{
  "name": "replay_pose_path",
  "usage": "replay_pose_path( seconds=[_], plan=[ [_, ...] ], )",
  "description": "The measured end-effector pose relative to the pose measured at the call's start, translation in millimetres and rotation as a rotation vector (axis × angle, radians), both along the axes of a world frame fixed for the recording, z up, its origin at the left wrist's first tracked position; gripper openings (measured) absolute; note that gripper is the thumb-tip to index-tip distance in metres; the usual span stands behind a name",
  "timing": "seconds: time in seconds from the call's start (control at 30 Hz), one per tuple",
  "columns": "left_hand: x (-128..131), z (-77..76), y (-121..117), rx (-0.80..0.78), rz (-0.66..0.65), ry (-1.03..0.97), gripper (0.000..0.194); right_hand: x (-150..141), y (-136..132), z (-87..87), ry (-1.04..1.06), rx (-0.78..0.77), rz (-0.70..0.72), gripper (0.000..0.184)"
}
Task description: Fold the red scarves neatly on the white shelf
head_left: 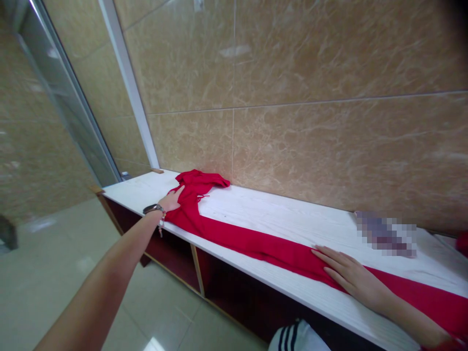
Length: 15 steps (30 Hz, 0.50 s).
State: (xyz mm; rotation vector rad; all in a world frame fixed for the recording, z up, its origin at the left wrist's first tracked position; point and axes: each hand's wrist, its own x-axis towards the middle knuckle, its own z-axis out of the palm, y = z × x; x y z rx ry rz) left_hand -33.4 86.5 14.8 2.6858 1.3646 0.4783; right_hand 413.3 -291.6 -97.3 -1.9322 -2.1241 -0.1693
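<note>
Beneath each hand (349,278) lies the long red cloth (252,240).

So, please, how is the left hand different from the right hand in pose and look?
The left hand is on the rumpled end of the red cloth, while the right hand lies on its long, smoother strip. The left wrist wears a dark watch and a bracelet; the right wrist shows neither. The right hand's fingers are stretched out; how the left hand's fingers bend is unclear. Both hands touch the cloth.
</note>
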Motion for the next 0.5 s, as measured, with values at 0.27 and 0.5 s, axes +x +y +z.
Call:
replay_pose_path(
  seconds=[0.27, 0.5],
  plan=[
    [49, -3.5, -41, 0.293, -0.46, 0.413, 0.072, -4, 0, 2.7, -0.012, -0.005, -0.05, 0.045],
    [76, -5.1, -101, -0.004, -0.817, 0.42, 0.051, -20, -19, 26.3, -0.013, -0.004, 0.022, 0.044]
  ],
)
